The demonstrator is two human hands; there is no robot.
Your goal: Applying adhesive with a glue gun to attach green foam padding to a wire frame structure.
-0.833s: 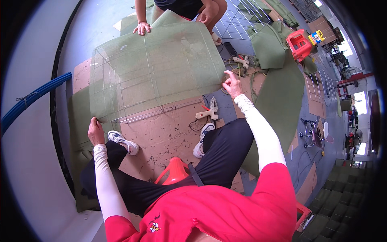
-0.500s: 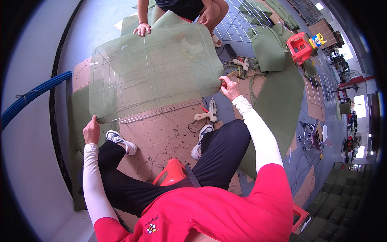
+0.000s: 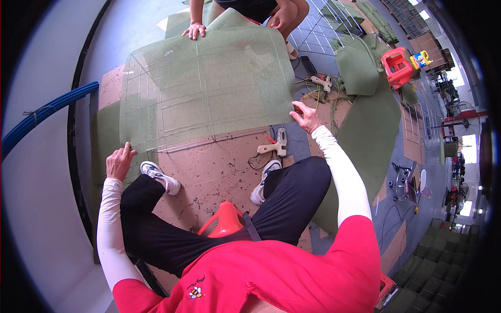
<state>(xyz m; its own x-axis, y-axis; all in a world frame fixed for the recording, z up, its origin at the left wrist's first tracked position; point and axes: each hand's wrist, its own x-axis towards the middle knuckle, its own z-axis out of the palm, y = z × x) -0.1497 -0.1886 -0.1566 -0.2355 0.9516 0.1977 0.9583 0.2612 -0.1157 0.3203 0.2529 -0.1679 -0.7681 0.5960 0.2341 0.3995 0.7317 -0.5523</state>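
Observation:
A wire grid panel covered with green felt (image 3: 209,88) lies on brown cardboard (image 3: 214,167) in front of me. My left hand (image 3: 119,161) pinches the panel's near left corner. My right hand (image 3: 307,117) grips its near right corner. Across the panel another person's hand (image 3: 194,30) presses flat on the far edge. I sit on an orange stool (image 3: 223,221) with my feet on the cardboard.
A white glue gun (image 3: 276,143) lies by my right foot, a second one (image 3: 321,81) further right. Loose green felt sheets (image 3: 365,125), a red toolbox (image 3: 396,67), bare wire grids (image 3: 323,26) and blue pipes (image 3: 47,115) surround the spot.
Both my hands have shifted a little along the panel's near edge, and the panel's near corners sit slightly lower. The other person's hand stays on the far edge.

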